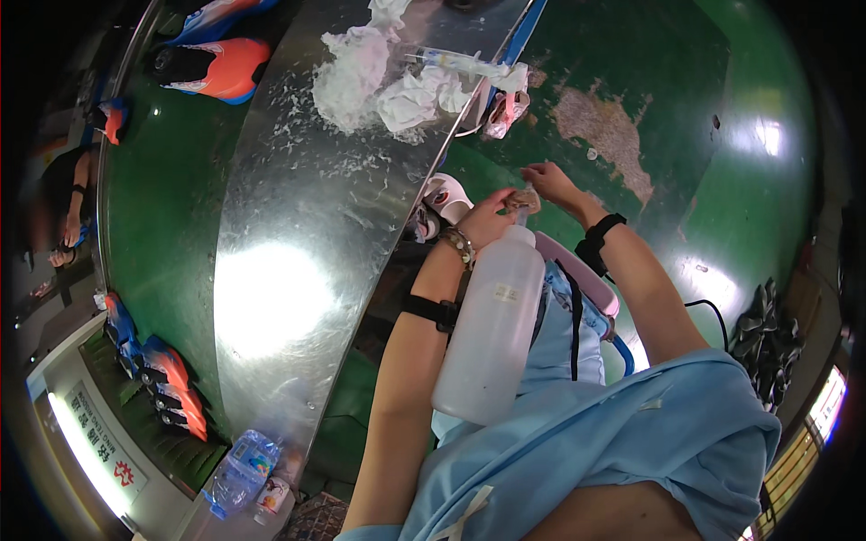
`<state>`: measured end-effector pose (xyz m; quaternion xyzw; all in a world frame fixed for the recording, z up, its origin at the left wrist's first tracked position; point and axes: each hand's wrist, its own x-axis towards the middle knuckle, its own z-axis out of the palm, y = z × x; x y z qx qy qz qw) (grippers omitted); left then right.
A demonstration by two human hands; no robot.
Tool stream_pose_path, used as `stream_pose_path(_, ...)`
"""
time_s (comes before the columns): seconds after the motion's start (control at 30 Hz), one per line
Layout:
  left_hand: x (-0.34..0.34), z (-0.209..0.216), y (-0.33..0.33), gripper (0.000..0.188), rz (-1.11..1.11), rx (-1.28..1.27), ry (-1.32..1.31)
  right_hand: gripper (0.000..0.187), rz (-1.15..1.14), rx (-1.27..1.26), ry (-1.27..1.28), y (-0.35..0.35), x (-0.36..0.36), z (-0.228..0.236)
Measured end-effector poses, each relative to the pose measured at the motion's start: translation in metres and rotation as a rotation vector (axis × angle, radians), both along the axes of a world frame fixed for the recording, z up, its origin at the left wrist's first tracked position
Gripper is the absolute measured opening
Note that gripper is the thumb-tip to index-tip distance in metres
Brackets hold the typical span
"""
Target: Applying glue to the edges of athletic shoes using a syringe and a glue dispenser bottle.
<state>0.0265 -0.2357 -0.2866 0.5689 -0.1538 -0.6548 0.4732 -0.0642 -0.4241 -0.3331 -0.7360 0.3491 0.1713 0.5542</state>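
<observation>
Right up close, the light blue shirt (pixel 586 442) fills the near right, and just beyond it here's the big whitish bottle (pixel 492 325), tilted, its broad base toward the person and its neck pointing away. It sits between the two bare forearms, closer in against the left one, with a small pale label on its side. A pink-rimmed thing (pixel 586 275) shows just right of it.

Over at the near left, a clear plastic bottle (pixel 242 469) lies at the edge of the metal table (pixel 298 216), and orange-and-blue shoes (pixel 176 388) stand on the green strip (pixel 167 234) beyond its left side.

Up to the hands now! The left hand (pixel 487 224), bracelet at the wrist, is at the far end of the bottle, fingers closed around a small brownish piece (pixel 523 200) just above the neck. The right hand (pixel 552 185) is right there beside it, slightly farther off and to the right, fingertips drawn together; whether they grip anything, one can't tell. The hands are near each other, the bottle's body on their near side.

Farther out, a white fluffy heap (pixel 347 86) and crumpled paper (pixel 419 101) sit on the metal table, a clear tube (pixel 456 61) beside them. Far left, another orange-and-blue shoe (pixel 225 70) rests on the green strip.
</observation>
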Motion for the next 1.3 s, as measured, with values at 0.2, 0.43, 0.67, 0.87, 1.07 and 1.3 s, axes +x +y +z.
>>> stream_pose_path(0.2, 0.000, -0.007, 0.002, 0.058, -0.024, -0.026, -0.016, 0.043, -0.044, 0.016, 0.012, 0.004, -0.001, 0.001)
stream_pose_path(0.43, -0.001, -0.008, 0.002, 0.060, 0.003, 0.023, 0.043, 0.041, -0.046, 0.022, 0.014, 0.005, -0.004, -0.005)
stream_pose_path(0.67, -0.002, -0.005, 0.002, 0.066, 0.007, 0.015, 0.006, 0.040, 0.015, 0.073, -0.113, 0.006, -0.003, -0.004)
stream_pose_path(0.87, 0.000, -0.008, 0.000, 0.067, -0.038, -0.018, -0.095, 0.034, -0.005, 0.123, 0.008, -0.001, 0.002, -0.005)
stream_pose_path(1.07, 0.002, -0.011, 0.001, 0.067, -0.056, 0.010, -0.109, 0.031, -0.004, 0.113, 0.015, -0.008, 0.004, -0.006)
stream_pose_path(1.3, 0.003, -0.011, 0.002, 0.071, -0.040, -0.052, -0.080, 0.034, 0.080, 0.092, 0.025, -0.017, 0.008, 0.009)
